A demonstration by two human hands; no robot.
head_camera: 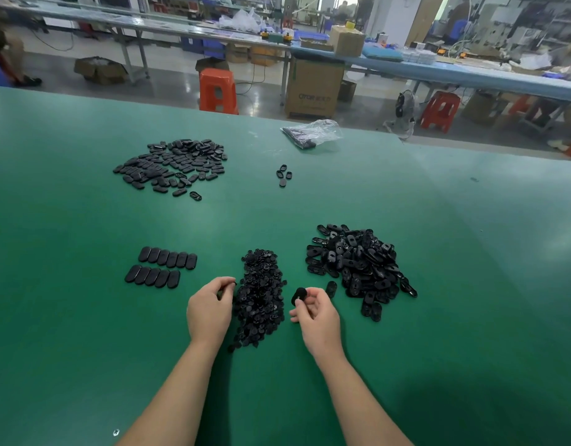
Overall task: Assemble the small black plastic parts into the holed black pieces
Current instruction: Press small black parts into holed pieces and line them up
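- The right hand (318, 317) hovers just above the green table (84, 317), fingers curled, pinching 1 holed black piece (299, 296) between thumb and fingertips; the oval piece is tilted up on edge with its hole showing pale.
- The left hand (209, 309) sits at the left edge of the pile of small black parts (260, 294), fingers curled, thumb and forefinger nipping 1 small black part (234, 283) that is too tiny to make out in detail.
- That pile of small parts lies between the 2 hands and stretches away from the person.
- The heap of holed black pieces (358, 265) lies to the right of it, just beyond the right hand; 1 loose holed piece (331, 288) rests flat beside the right fingertips.
- To the left, 2 tidy rows of oval pieces (161, 268) lie side by side: 6 in the far row, 5 in the near row, smooth faces up.
- Farther back on the left spreads a big scattered pile of ovals (173, 165).
- Near the table's middle, well apart from both piles, sits a small cluster of about 4 pieces (284, 175).
- Behind that cluster lies a crumpled clear plastic bag (313, 133) with dark contents.
- Beyond the table edge stand an orange stool (217, 91) and a cardboard box (313, 88) on the floor.
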